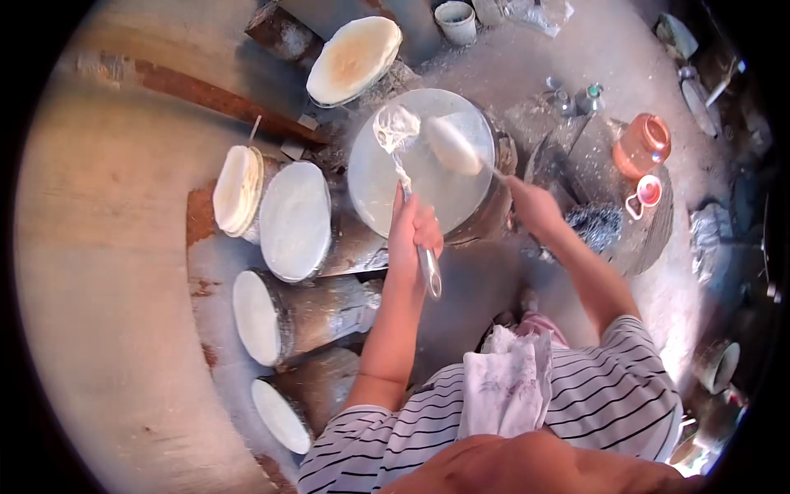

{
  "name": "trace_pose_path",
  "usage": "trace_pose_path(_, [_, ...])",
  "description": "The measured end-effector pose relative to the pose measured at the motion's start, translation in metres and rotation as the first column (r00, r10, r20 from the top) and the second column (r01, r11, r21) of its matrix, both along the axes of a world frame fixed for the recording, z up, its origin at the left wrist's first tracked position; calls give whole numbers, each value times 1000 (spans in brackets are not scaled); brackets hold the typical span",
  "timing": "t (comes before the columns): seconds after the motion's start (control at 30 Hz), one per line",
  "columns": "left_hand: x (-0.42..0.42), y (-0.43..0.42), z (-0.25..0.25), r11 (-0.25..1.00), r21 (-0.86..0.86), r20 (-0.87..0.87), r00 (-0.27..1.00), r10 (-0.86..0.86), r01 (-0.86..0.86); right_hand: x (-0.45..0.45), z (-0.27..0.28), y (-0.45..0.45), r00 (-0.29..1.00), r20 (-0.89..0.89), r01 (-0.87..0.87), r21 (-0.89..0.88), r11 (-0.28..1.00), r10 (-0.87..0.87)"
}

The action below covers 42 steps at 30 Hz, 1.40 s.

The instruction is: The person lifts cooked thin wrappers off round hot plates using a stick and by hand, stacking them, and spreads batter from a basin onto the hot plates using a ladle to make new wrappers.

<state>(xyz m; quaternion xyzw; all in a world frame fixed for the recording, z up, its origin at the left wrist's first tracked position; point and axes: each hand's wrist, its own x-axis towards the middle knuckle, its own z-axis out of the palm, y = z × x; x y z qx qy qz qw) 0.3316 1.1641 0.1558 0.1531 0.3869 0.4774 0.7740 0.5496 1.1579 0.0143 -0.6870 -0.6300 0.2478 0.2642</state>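
My left hand (414, 228) is wrapped round the metal handle of a ladle (397, 130), whose head is coated with white batter and sits over the upper left of a large round griddle (420, 189). From the right, my right hand (533, 206) grips the thin handle of a pale, rounded spreader (455, 146). The spreader is blurred and lies over the right part of the griddle, close to the ladle but apart from it. A thin whitish layer shows on the griddle.
Round flatbreads (354, 62) lie at the upper left. More round white-topped drums (295, 221) line the left side. A bucket (456, 23) stands at the top. On the right are a reddish jar (642, 146), a red-and-white cup (648, 192) and glass bottles (590, 99).
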Motion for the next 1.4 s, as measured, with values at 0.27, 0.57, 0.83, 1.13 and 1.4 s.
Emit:
trace_pose_path(0.27, [-26,29,-9,974,-228,386,916,109,-20,24,9,34,970,-76,-218,164,962,233])
trace_pose_path(0.57, [-8,-2,-47,954,-207,271,925,268,-215,-56,-37,-75,859,-485,191,6,982,-164])
trace_pose_path(0.83, [9,-23,-41,901,-434,897,91,432,5,-37,30,-2,972,-136,-150,276,949,193])
trace_pose_path(1.13, [-27,-63,-2,898,-305,948,-10,319,-317,1,3,1,835,-85,-523,184,832,543])
trace_pose_path(1.4, [-70,-312,0,580,-53,927,176,331,-813,-82,-36,-36,391,-29,-921,-23,390,920])
